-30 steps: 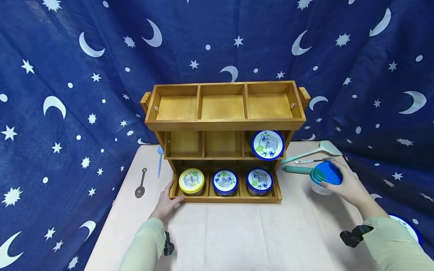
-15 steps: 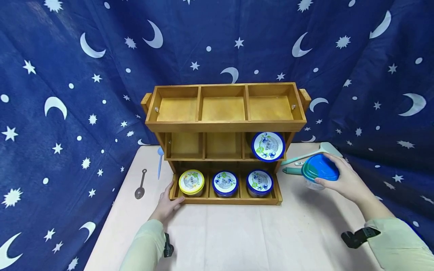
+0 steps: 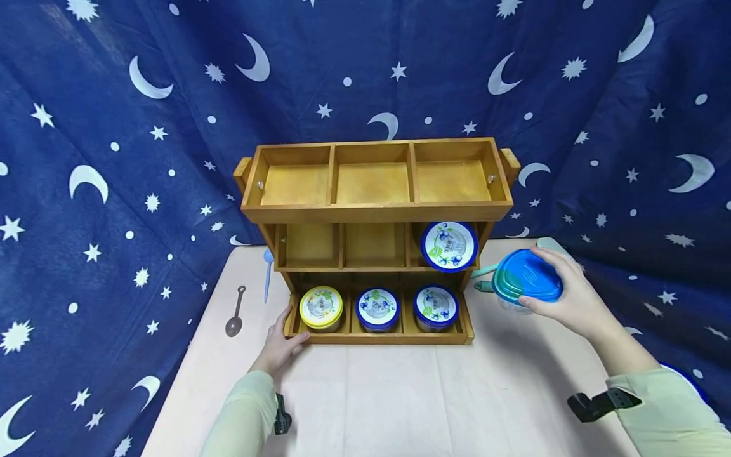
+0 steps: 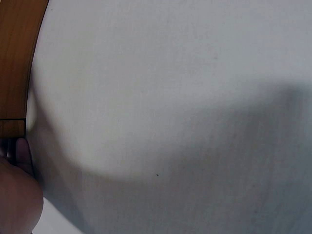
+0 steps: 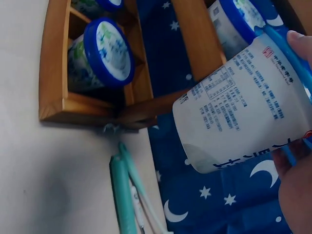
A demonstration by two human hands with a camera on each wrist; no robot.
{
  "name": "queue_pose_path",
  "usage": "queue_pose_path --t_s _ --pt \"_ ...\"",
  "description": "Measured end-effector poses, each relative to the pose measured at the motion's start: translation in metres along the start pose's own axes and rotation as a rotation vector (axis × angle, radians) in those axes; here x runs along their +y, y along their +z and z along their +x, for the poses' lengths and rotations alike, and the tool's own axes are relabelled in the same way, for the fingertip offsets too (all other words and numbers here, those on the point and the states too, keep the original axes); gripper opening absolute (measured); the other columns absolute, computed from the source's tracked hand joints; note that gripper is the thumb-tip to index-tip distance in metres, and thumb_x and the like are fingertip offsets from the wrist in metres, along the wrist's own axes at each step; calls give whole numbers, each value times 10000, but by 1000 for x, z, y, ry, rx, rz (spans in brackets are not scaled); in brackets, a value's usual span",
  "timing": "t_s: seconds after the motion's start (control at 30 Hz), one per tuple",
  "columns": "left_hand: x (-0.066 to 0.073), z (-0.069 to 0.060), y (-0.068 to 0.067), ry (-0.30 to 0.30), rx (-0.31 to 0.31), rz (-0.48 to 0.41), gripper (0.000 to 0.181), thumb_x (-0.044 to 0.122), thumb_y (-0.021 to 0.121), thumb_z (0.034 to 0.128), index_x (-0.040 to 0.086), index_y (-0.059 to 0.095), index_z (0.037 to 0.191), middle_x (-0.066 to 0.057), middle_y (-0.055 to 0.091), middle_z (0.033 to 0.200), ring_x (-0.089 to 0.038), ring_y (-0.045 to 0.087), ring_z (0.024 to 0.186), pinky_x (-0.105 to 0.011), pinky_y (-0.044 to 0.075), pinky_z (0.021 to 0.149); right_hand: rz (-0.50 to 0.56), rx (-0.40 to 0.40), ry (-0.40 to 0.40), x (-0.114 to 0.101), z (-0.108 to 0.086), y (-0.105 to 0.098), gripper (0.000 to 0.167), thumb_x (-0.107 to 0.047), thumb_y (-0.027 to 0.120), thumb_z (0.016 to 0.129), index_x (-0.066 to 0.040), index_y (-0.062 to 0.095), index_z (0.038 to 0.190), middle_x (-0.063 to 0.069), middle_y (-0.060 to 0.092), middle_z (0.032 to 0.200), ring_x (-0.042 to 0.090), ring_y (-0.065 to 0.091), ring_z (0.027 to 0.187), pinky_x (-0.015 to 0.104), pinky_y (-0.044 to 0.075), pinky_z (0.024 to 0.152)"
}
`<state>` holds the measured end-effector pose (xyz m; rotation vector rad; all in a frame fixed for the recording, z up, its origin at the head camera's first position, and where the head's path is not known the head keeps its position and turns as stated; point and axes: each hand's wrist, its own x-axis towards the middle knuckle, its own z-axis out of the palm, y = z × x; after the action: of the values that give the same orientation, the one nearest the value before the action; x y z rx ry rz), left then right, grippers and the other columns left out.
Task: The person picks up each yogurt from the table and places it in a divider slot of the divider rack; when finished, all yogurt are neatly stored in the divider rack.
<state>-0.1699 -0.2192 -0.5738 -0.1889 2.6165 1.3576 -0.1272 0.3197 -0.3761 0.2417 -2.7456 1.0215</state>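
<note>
Shift of the tub: the blue-lidded white tub [image 3: 528, 273] has moved left over the last second, nearer the three-tier wooden rack [image 3: 377, 214]; in the head view it now hides the white pen [image 5: 138, 207] that showed one second ago.
Lid and base: the lid faces upward, the base downward.
Long axis: near upright with a tilt; in the right wrist view it slants from the base at lower left to the lid at upper right.
Tub's place: above the tabletop, right of the rack and apart from it, over the green handle [image 3: 484, 287].
Right hand: thumb and fingers [image 3: 573, 304] spread round the lid's rim, gripping the tub.
Left hand: in the same spot as before [image 3: 278, 348], holding the bottom tier's front-left corner, thumb at the front.
Bottom tier: one yellow-lidded tub [image 3: 321, 307], then two blue-lidded ones, left to right.
Middle tier: a blue-lidded tub in the right compartment.
</note>
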Motion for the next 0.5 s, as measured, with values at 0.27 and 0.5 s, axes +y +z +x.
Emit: queue_pose_path --t_s 0.27,0.5 --pt "-1 0 0 -3 2 -1 897 416 690 804 234 160 1505 -273 243 1422 -428 259 1305 -611 212 1040 45 36 -7 -9 0 3 896 -191 789 736 -134 281 1472 249 230 1426 527 271 1195 756 324 796" --pt "1 0 1 -5 5 -5 903 417 693 801 237 159 1506 -275 252 1412 -424 267 1300 -612 212 1039 71 19 -81 -15 -1 9 801 -127 801 703 -73 400 1394 217 252 1411 514 283 1184 757 345 757"
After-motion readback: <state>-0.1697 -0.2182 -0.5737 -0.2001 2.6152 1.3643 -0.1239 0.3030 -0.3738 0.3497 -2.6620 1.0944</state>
